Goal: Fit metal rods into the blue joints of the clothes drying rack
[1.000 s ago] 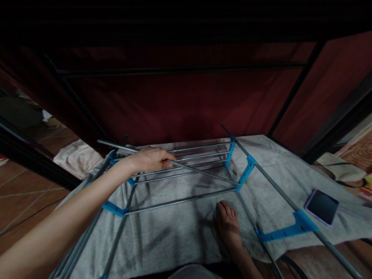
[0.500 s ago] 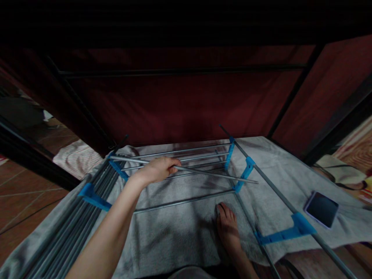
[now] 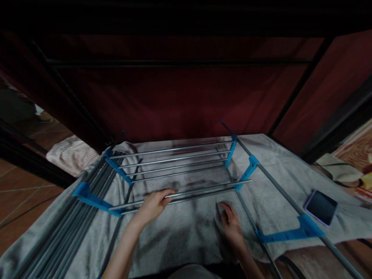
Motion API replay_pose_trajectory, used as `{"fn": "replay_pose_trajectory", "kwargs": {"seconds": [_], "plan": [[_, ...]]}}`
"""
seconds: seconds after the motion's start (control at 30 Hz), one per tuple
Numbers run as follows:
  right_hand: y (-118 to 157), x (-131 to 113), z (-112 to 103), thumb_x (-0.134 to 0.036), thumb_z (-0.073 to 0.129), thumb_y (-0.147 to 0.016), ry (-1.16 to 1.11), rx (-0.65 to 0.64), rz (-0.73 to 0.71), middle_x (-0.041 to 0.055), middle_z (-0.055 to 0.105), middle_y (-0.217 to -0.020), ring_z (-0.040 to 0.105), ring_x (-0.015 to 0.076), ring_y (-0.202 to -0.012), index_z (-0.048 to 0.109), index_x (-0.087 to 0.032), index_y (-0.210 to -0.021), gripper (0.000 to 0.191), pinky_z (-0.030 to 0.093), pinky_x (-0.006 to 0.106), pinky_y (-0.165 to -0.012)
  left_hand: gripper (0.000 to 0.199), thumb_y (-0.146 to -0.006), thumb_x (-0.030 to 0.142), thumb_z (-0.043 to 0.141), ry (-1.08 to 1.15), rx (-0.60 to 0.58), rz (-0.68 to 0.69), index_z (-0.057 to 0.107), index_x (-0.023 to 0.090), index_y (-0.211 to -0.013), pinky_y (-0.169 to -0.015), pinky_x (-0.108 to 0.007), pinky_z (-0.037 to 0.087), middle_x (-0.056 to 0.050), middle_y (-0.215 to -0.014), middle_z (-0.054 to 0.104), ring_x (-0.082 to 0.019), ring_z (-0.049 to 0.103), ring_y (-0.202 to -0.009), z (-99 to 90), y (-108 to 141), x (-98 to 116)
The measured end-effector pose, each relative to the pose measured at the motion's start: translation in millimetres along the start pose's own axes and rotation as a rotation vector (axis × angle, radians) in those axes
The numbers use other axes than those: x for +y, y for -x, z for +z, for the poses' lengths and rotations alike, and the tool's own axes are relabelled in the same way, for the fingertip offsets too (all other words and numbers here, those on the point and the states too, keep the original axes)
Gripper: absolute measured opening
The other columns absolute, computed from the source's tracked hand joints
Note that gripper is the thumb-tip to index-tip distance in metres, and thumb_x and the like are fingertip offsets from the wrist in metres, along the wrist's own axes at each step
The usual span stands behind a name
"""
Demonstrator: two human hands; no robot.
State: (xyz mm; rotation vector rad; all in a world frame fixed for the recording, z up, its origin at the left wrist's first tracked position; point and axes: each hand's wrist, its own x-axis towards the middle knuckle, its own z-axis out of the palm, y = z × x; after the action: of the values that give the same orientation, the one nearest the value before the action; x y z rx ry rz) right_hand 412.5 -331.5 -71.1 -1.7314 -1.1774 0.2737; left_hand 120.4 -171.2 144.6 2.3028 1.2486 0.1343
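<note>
My left hand (image 3: 157, 203) is closed around a loose grey metal rod (image 3: 206, 189). The rod lies nearly parallel to a fixed crossbar just below it. Its left end is over the near-left blue plastic bracket (image 3: 94, 200), and its right end overlaps the right-middle blue bracket (image 3: 246, 174); whether it touches either I cannot tell. These belong to a frame of grey tubes, with several crossbars (image 3: 177, 159) spanning the far brackets. My right hand (image 3: 231, 226) hovers low over the grey cloth, holding nothing, its fingers loosely bent and apart.
Several loose grey tubes (image 3: 78, 228) lie bundled along the left. A grey cloth (image 3: 180, 244) covers the floor under the frame. On its right side is a phone (image 3: 321, 207). Dark red panels (image 3: 186, 104) stand behind. Another blue bracket (image 3: 293, 233) sits at front right.
My left hand has brought the rod down and nearer to me, turning it from slanting across the far bars to lying along the near crossbar. My right hand has shifted slightly, its fingers lifting.
</note>
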Motion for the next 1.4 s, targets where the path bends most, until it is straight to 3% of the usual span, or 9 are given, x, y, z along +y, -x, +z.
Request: {"fn": "replay_pose_trajectory", "kwargs": {"seconds": [0.2,0.33,0.43,0.6,0.87,1.03,1.13,1.27,1.4], "plan": [[-20.4,-9.9,-10.4,-0.049,0.059,-0.083,-0.362,0.084,0.312,0.0094,0.073,-0.118,0.065,0.0274,-0.116,0.071,-0.024,-0.109,0.038,0.047,0.051,-0.108,0.032,-0.091,0.041,0.054,0.068,0.062,-0.074,0.074,0.028,-0.114,-0.098,-0.032,0.052,-0.003,-0.117,0.077,-0.024,0.071,-0.112,9.5,12.1,-29.9],[-37.8,-21.8,-20.4,-0.055,0.071,-0.073,-0.522,0.124,0.433,0.0105,0.074,-0.112,0.066,0.0304,-0.111,0.073,-0.024,-0.097,0.040,0.049,0.053,-0.104,0.034,-0.092,0.042,0.052,0.031,0.088,-0.116,0.074,0.030,-0.114,-0.100,-0.034,0.051,-0.003,-0.113,0.078,-0.025,0.072,-0.109,10.4,14.7,-36.5],[-48.2,-28.8,-24.8,-0.057,0.072,-0.072,-0.610,0.129,0.489,0.0109,0.073,-0.110,0.068,0.0278,-0.101,0.072,-0.022,-0.100,0.045,0.055,0.049,-0.096,0.036,-0.092,0.042,0.051,0.025,0.079,-0.108,0.074,0.029,-0.115,-0.099,-0.034,0.052,-0.003,-0.115,0.078,-0.025,0.072,-0.110,12.1,15.3,-39.1],[-62.5,-34.7,-27.4,-0.052,0.072,-0.074,-0.697,0.116,0.502,0.0088,0.073,-0.110,0.069,0.0231,-0.094,0.069,-0.022,-0.111,0.048,0.054,0.046,-0.096,0.037,-0.091,0.042,0.050,0.010,0.072,-0.108,0.074,0.030,-0.116,-0.100,-0.036,0.052,-0.003,-0.117,0.077,-0.026,0.071,-0.113,17.3,14.7,-37.9],[-72.9,-47.8,-28.7,-0.050,0.075,-0.068,-0.729,0.120,0.554,0.0080,0.076,-0.107,0.069,0.0230,-0.091,0.071,-0.022,-0.107,0.048,0.056,0.044,-0.091,0.036,-0.091,0.043,0.049,0.033,0.074,-0.100,0.074,0.031,-0.114,-0.096,-0.035,0.055,-0.003,-0.113,0.078,-0.026,0.072,-0.110,24.8,12.6,-38.0],[-67.5,-64.6,-20.5,-0.050,0.075,-0.071,-0.760,-0.021,0.558,0.0083,0.076,-0.107,0.070,0.0235,-0.095,0.071,-0.022,-0.109,0.046,0.055,0.045,-0.094,0.033,-0.088,0.046,0.052,0.197,0.068,-0.092,0.072,0.026,-0.105,-0.093,-0.036,0.054,-0.005,-0.107,0.078,-0.027,0.072,-0.102,20.5,19.2,-52.4],[-58.7,-73.6,-10.8,-0.055,0.071,-0.077,-0.749,-0.091,0.509,0.0088,0.076,-0.107,0.071,0.0251,-0.099,0.071,-0.024,-0.110,0.046,0.055,0.045,-0.094,0.034,-0.086,0.052,0.055,0.351,0.077,-0.087,0.069,0.024,-0.099,-0.081,-0.034,0.055,-0.004,-0.092,0.074,-0.024,0.069,-0.087,11.4,27.6,-57.0],[-48.4,-85.0,1.8,-0.056,0.073,-0.076,-0.746,-0.122,0.502,0.0105,0.076,-0.105,0.070,0.0276,-0.099,0.074,-0.023,-0.104,0.044,0.055,0.045,-0.091,0.040,-0.079,0.058,0.066,0.577,0.218,-0.131,0.064,0.022,-0.098,-0.073,-0.028,0.051,-0.002,-0.088,0.065,-0.020,0.062,-0.084,-3.0,36.9,-47.8],[-42.5,-98.1,8.6,-0.061,0.077,-0.069,-0.746,-0.195,0.528,0.0115,0.077,-0.097,0.070,0.0281,-0.088,0.076,-0.022,-0.093,0.046,0.056,0.045,-0.083,0.042,-0.075,0.059,0.075,0.756,0.399,-0.140,0.059,0.021,-0.084,-0.067,-0.024,0.045,0.002,-0.077,0.055,-0.014,0.052,-0.073,-9.9,33.9,-28.8]]}}
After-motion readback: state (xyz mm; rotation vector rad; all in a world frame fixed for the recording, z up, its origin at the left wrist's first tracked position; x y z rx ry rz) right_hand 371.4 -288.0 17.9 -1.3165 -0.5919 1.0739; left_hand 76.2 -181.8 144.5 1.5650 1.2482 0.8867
